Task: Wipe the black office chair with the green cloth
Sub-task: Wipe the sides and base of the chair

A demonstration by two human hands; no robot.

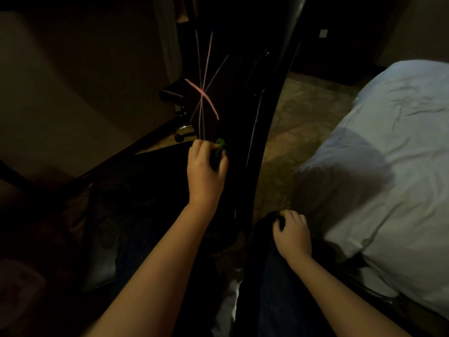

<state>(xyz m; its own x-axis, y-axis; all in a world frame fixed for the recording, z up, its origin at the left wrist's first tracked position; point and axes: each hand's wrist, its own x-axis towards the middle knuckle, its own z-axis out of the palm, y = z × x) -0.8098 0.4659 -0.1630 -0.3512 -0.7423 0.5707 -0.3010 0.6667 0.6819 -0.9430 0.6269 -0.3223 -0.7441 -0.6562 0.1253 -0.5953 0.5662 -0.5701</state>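
The black office chair (233,98) is standing at the centre of the head view, its tall dark backrest running from the top edge down between the person's forearms. Pink lines (202,96) are crossing the backrest surface in a star-like pattern. One armrest (171,93) is projecting to the left of the backrest, and a caster (180,136) is showing below it.

The left hand (206,171) is pinching the green cloth (220,145) between thumb and curled fingers. The cloth is bunched small and is lying against the backrest, just below the lower ends of the pink lines.

The right hand (292,235) is resting low and to the right of the chair, fingers curled over a dark rounded surface. The lighting is too dim to tell whether it is grasping anything.

A bed with a rumpled white sheet (388,142) is occupying the right side. Patterned carpet (296,113) is showing between the bed and the chair.
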